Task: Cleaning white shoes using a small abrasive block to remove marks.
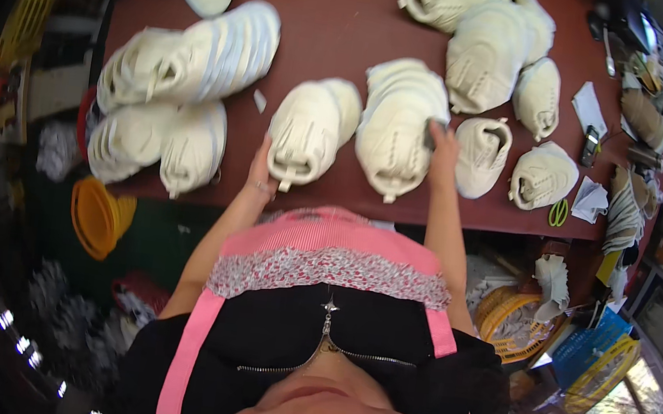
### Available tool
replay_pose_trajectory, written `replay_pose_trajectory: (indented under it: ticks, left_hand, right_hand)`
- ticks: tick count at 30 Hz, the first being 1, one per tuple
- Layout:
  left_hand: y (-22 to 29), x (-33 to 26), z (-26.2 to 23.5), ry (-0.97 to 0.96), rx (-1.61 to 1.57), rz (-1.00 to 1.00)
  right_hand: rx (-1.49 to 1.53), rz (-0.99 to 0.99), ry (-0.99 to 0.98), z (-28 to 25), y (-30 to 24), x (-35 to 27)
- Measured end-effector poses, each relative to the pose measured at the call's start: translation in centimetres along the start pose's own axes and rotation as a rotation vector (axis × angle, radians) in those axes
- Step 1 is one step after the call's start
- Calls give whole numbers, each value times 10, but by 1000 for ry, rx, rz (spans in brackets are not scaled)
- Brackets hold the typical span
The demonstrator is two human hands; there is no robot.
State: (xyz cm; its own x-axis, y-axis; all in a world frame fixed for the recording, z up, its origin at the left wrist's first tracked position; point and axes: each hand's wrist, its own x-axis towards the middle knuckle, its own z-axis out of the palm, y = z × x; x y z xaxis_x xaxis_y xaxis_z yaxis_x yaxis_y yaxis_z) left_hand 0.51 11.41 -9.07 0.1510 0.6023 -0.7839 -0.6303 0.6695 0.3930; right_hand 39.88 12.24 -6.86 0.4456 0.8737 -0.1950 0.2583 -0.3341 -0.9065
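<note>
Two stacks of cream shoe uppers stand before me on a dark red table (337, 30). The left stack of shoe uppers (307, 134) has my left hand (261, 168) along its left side, fingers stretched out and partly hidden by it. Beside it, the taller right stack of shoe uppers (396, 136) leans away in overlapping layers. My right hand (443, 161) is at that stack's right side, its fingers closed on a small dark object (430, 133) that touches the uppers. What this object is cannot be made out.
More shoe uppers lie in piles at the left (193, 53) and far right (487, 52). Single shoe uppers (483, 155) sit right of my hand. Green-handled scissors (558, 212) and paper slips (591, 199) lie near the right edge. Yellow baskets (98, 220) stand below the table.
</note>
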Motion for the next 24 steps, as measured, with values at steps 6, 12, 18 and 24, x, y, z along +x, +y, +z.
replay_pose_trajectory:
  ticks: [6, 12, 18, 24]
  left_hand:
    - [-4, -23, -1, 370, 147, 538]
    - [2, -88, 28, 53, 1704, 1345]
    - [-7, -66, 23, -152, 1751, 1318]
    - [-20, -89, 38, -168, 1772, 1336]
  right_hand:
    - [-210, -203, 299, -13, -18, 8]
    - [-490, -798, -134, 47, -82, -136]
    - [-1067, -797, -292, 46, 9, -89]
    - [-691, -732, -167, 60, -58, -23]
